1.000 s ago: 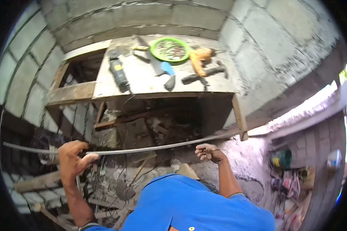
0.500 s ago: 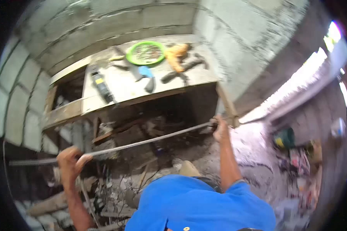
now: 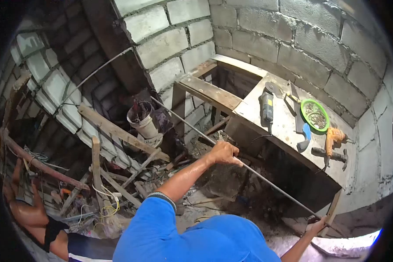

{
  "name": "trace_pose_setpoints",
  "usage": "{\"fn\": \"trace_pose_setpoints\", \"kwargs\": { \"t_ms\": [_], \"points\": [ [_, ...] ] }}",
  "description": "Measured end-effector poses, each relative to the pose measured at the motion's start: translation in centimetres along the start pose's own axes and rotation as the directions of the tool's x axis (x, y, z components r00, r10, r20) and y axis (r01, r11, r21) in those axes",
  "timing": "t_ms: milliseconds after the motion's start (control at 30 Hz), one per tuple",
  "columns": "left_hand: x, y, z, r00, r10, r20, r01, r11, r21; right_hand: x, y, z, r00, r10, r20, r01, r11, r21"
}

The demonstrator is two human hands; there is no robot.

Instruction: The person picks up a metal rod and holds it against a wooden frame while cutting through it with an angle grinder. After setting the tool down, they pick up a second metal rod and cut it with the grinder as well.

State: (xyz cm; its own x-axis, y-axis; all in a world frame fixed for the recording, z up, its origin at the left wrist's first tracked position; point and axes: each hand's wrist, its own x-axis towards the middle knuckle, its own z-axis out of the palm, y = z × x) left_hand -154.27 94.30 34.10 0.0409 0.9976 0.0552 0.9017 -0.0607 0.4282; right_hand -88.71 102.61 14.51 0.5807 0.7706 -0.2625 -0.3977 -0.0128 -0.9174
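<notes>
A long thin metal rod point(image 3: 275, 187) runs slantwise across the view, in front of the workbench. My left hand point(image 3: 224, 153) is closed around its middle part. Near the rod's lower right end, my right hand point(image 3: 317, 225) grips it. On the bench top point(image 3: 252, 107) lie a grinder point(image 3: 267, 107), a hand saw point(image 3: 298, 115) with a blue and black handle, a green basin point(image 3: 315, 115) of small pieces, an orange drill point(image 3: 334, 139) and a hammer point(image 3: 331, 156).
A co-worker point(image 3: 35, 214) is at the lower left, beside a pipe point(image 3: 46, 169). Wooden planks point(image 3: 118, 131), a white bucket point(image 3: 143, 122) and rubble lie on the left. Block walls point(image 3: 257, 26) stand behind the bench.
The view has swung left, bringing the bucket, planks and co-worker into sight. The rod now slopes down to the right, still in both my hands.
</notes>
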Motion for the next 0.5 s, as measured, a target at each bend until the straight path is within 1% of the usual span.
{"fn": "trace_pose_setpoints", "kwargs": {
  "t_ms": [33,67,100,133,167,200,233,267,300,333,367,400,433,467,500],
  "points": [
    [0.1,-0.1,-0.1,1.000,-0.003,0.007,0.003,1.000,0.005,-0.1,0.1,-0.5,0.999,-0.032,-0.027,0.031,0.999,-0.004],
    [0.4,0.3,-0.7,1.000,0.000,0.014,0.000,1.000,0.012,0.4,0.1,-1.1,0.999,0.026,-0.027,-0.026,0.999,-0.019],
    [0.5,0.5,-1.2,1.000,0.015,0.017,-0.015,1.000,0.026,-3.3,-1.7,2.2,0.995,0.074,-0.060,-0.073,0.997,0.019],
    [1.0,0.1,-0.5,0.999,0.048,-0.014,-0.046,0.991,0.126,-8.1,-4.7,5.2,0.987,0.112,-0.113,-0.106,0.992,0.062],
    [0.9,-0.1,-0.2,0.998,0.056,-0.033,-0.052,0.992,0.114,-4.5,-2.4,2.1,0.953,0.277,0.124,-0.283,0.959,0.028],
    [1.1,-0.5,0.1,0.999,0.031,0.027,-0.032,0.999,0.043,-3.8,-1.8,1.2,0.943,0.293,0.157,-0.310,0.946,0.092],
    [0.7,2.1,-1.7,0.997,-0.008,0.082,-0.002,0.993,0.119,-4.8,-1.4,2.1,0.940,0.303,0.157,-0.328,0.928,0.178],
    [0.6,0.9,-0.2,0.998,0.062,-0.016,-0.060,0.995,0.079,-5.4,-1.3,2.2,0.944,0.300,0.134,-0.325,0.915,0.240],
    [0.3,0.4,0.5,0.999,0.024,-0.038,-0.022,0.998,0.063,-5.9,-1.4,2.1,0.946,0.311,0.092,-0.324,0.897,0.300],
    [0.2,0.9,0.3,0.992,0.061,-0.112,-0.057,0.997,0.046,-6.5,-1.7,2.7,0.966,0.249,0.073,-0.260,0.928,0.269],
    [0.0,1.4,0.1,0.978,0.098,-0.185,-0.093,0.995,0.035,-7.6,-3.0,3.4,0.956,0.290,-0.034,-0.279,0.941,0.192],
    [0.0,4.0,-1.4,0.987,0.067,-0.146,-0.058,0.996,0.068,-7.7,-3.0,3.0,0.977,0.204,-0.057,-0.196,0.973,0.121],
    [0.0,3.4,-1.4,0.982,0.054,-0.179,-0.057,0.998,-0.016,-8.3,-3.3,3.3,0.979,0.197,-0.053,-0.190,0.976,0.111],
    [0.3,4.5,-2.4,0.992,0.024,-0.123,-0.018,0.999,0.049,-8.7,-3.6,3.2,0.981,0.192,-0.039,-0.187,0.977,0.103],
    [0.7,4.4,-2.3,0.992,0.041,-0.122,-0.034,0.998,0.061,-9.1,-3.9,3.3,0.986,0.158,-0.053,-0.153,0.985,0.084]
  ]
}}
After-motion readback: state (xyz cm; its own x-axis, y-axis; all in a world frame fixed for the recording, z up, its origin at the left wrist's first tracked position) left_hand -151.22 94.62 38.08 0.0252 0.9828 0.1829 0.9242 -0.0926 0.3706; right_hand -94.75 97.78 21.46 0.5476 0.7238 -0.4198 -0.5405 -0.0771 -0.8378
